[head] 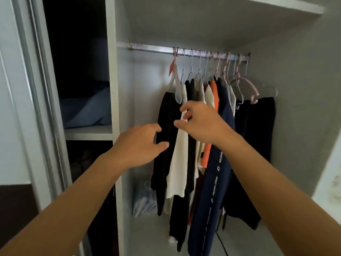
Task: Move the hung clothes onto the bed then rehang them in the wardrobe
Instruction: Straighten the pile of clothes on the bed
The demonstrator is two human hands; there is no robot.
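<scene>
Soft, floppy black, cream and navy clothes (186, 145) hang from the silver metal wardrobe rail (188, 52); grab them by the hangers. Left hand (137, 145) and right hand (201, 123) both loose-fingered, holding nothing.

A metal rail (188, 50) carries hangers (191, 67) with dark, cream and orange clothes (178, 154).

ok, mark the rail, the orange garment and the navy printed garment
rail (158, 49): head view, bare stretch left of the hangers.
orange garment (215, 93): head view, upper part under its hanger.
navy printed garment (206, 196): head view, mid panel left of the white lettering.
</scene>
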